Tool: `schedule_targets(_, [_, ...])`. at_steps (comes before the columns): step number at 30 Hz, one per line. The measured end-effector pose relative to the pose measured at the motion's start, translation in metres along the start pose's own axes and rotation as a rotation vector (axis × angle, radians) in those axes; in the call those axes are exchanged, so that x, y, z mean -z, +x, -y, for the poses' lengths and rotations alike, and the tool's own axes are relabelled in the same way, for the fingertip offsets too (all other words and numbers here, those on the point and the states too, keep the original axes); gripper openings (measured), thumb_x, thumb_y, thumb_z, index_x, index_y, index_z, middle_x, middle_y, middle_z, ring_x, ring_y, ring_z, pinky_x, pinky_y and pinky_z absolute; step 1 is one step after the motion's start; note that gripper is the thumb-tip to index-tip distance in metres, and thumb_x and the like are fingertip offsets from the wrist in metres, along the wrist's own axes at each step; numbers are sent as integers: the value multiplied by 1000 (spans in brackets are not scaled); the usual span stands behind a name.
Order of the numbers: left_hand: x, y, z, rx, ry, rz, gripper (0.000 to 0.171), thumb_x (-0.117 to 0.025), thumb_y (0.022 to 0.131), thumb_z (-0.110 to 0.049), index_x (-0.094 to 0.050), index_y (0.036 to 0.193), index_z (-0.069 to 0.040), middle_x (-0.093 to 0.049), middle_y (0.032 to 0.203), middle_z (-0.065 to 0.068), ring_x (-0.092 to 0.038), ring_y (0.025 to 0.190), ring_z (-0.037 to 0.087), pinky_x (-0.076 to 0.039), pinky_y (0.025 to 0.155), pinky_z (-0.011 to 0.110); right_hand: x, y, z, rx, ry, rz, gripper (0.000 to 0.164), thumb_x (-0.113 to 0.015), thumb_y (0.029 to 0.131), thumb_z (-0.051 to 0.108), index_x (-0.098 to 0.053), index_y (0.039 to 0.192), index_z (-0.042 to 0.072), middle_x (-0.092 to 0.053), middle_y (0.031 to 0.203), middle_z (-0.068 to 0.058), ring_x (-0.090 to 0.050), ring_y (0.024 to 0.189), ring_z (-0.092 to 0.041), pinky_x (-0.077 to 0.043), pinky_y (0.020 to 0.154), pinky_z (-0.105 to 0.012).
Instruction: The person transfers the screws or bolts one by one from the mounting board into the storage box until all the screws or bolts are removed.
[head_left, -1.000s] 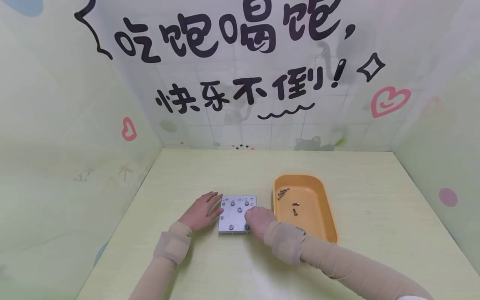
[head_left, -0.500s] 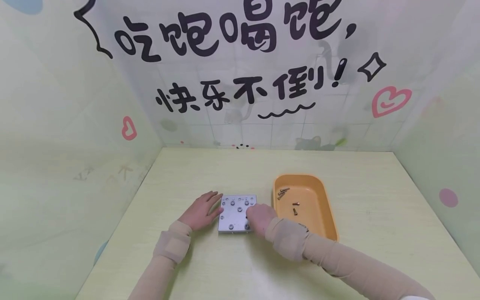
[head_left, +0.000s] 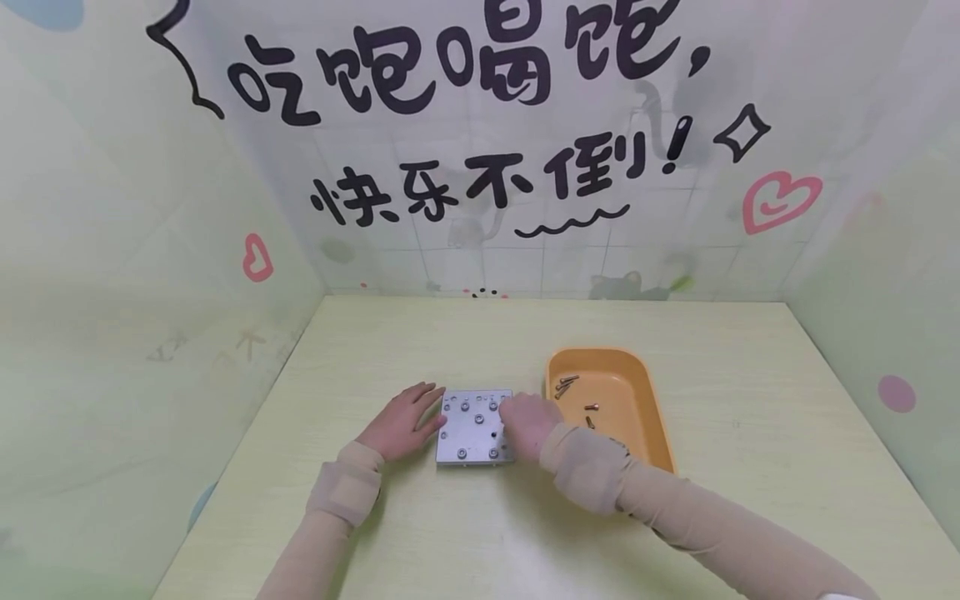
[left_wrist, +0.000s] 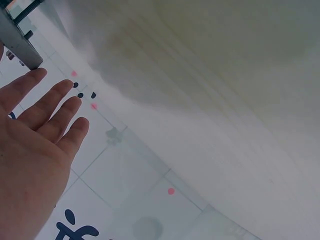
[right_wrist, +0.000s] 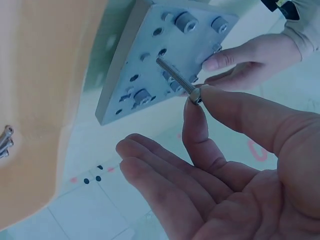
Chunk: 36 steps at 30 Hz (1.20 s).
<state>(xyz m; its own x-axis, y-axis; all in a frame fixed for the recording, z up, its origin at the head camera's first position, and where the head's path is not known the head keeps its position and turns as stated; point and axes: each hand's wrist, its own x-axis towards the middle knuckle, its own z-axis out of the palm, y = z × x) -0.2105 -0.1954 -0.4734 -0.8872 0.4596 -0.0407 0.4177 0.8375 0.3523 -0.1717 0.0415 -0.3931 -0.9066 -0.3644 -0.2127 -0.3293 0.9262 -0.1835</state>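
One screw (right_wrist: pixel 176 77) is pinched between fingers of the right hand (head_left: pixel 531 427), which has drawn toward the plate (head_left: pixel 468 437)'s right edge — uncovering a seemingly unfilled hole (head_left: pixel 493 434); the left hand (head_left: pixel 397 423), fingers spread, touches its left edge.

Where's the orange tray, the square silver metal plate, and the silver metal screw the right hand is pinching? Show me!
Orange tray (head_left: pixel 626 417): head view, on its bare inside floor.
Square silver metal plate (head_left: pixel 474 437): head view, on its bare top face.
Silver metal screw (right_wrist: pixel 176 78): right wrist view, on its threaded shaft.
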Motion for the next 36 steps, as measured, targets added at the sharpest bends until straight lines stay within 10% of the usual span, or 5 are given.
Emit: schedule_targets(36, [-2,0,1,-20,16,-15,56,-51,102,-36,-45,146,-3,-42,150,24,-36,141,44,-31,117,59,25,-4,-80,-83,65,-158,14,-63,92,4,-66,79,3,-68,71,-7,-62,57,-19,-57,53,-32])
